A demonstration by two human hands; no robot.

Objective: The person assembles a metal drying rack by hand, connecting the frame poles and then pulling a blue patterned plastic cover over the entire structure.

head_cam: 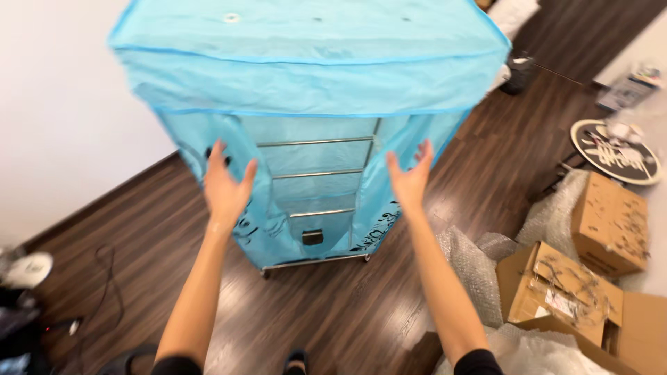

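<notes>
We stand over a tall wardrobe rack dressed in a light blue fabric cover (306,76), which fills the upper centre of the frame and stands on the dark wood floor (347,312) beside a white wall (62,104). Its front is parted, and metal rails (316,173) show in the gap. Our left hand (226,186) lies open-palmed against the left flap, fingers spread — gripping nothing. Our right hand (410,179) is likewise released, flat by the right flap's edge; we cannot tell whether it touches. At lower right sit cardboard boxes (556,292) and bubble wrap (472,271) — a round dark board (615,149) lies above them.
</notes>
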